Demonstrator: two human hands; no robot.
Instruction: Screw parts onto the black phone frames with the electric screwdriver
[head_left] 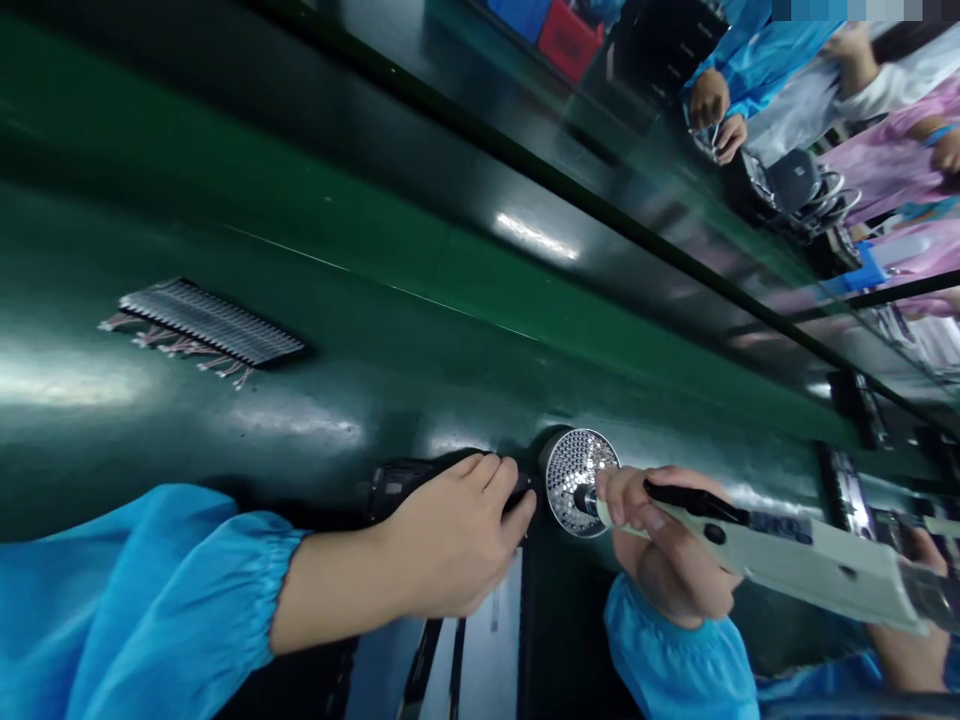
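My left hand (450, 535) rests on a black device (397, 482) lying on the green conveyor belt (300, 400), its fingers curled over the device's right end. My right hand (667, 545) is closed round a beige electric screwdriver (795, 550), whose tip meets the centre of a round perforated metal grille (579, 478) at the device's end. Both arms wear blue sleeves.
A flat strip of grey parts with thin pinkish wires (206, 325) lies on the belt at the left. Other people in blue and pink sleeves (757, 60) work across the line at the top right, among red and blue bins (566, 35). Black fixtures (862, 470) sit at the right.
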